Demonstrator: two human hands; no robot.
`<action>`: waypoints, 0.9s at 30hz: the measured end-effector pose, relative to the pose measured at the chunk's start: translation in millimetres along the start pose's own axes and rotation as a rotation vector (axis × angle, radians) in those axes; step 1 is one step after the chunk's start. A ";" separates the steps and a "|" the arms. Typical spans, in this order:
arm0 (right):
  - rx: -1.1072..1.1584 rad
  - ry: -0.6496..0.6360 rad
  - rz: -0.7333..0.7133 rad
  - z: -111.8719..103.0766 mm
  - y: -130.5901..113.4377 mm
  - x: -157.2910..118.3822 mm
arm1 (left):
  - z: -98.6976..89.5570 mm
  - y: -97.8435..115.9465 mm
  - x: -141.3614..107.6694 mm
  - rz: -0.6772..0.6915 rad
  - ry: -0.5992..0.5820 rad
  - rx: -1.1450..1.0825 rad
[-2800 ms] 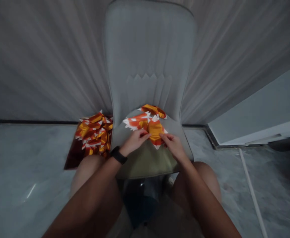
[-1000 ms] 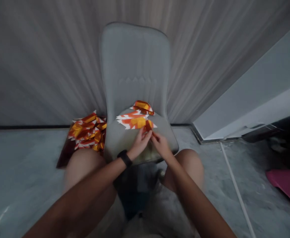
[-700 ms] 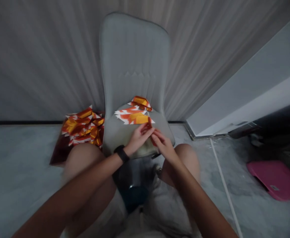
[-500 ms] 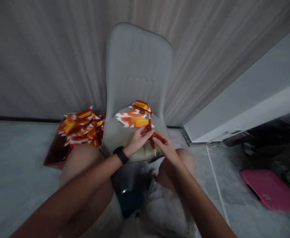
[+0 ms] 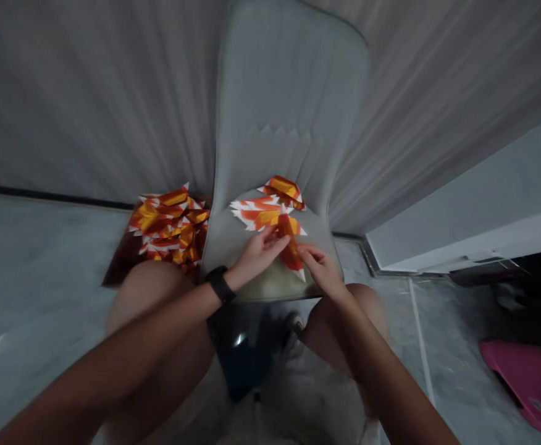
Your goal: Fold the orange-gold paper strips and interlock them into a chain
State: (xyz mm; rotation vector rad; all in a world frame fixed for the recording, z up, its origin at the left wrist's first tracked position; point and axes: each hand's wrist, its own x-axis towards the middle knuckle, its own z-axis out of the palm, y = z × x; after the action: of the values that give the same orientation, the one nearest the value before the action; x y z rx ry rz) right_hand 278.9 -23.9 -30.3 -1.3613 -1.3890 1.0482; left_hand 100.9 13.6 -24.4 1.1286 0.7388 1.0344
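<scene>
Narrow strip of red-and-gold metallic paper (image 5: pixel 289 244), lying slantwise on the seat of a pale grey upholstered chair (image 5: pixel 289 80), its white pointed tip aimed toward the seat's front edge. Directly under it, a flat sheet of orange-and-gold foil paper with white zigzag edges (image 5: pixel 256 216); just behind that, at the foot of the backrest, a folded gold-and-red foil piece (image 5: pixel 283 190). As far as visible, the strip only overlying the sheet, not joined to it.

Left hand (image 5: pixel 259 250) on the strip's left, fingers bent, tips at its upper edge; right hand (image 5: pixel 321 269) on its right, fingers curved in beside the lower part. Neither hand clearly open: firm pinch or light touch impossible to tell from this view. Black wristband (image 5: pixel 219 284) on the left wrist, bare knees (image 5: pixel 358 321) just under the seat's front edge.

Left of the chair, on the marble-look floor (image 5: pixel 43 266), a heap of similar foil pieces (image 5: pixel 168 225) on a dark red sheet (image 5: pixel 120 275). Right of the chair, a thin white rod (image 5: pixel 419 340) and a flat magenta object (image 5: pixel 530 383). Behind the chair, a grey pleated curtain (image 5: pixel 89 93).
</scene>
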 end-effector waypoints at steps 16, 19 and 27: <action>-0.311 0.054 -0.121 26.6 19.2 71.0 | -54.0 -13.6 31.8 -0.126 0.207 0.301; -0.220 0.018 -0.042 18.8 25.1 74.0 | -61.9 -7.6 35.4 -0.114 0.119 0.410; -0.310 -0.069 -0.055 30.6 22.6 76.7 | -74.6 -11.3 32.3 -0.108 -0.031 0.577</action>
State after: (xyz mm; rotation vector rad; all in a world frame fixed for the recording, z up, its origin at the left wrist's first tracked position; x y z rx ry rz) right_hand 255.3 54.1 -56.5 -1.5087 -1.6834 0.8760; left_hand 49.8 69.5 -56.0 1.5698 1.1010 0.7240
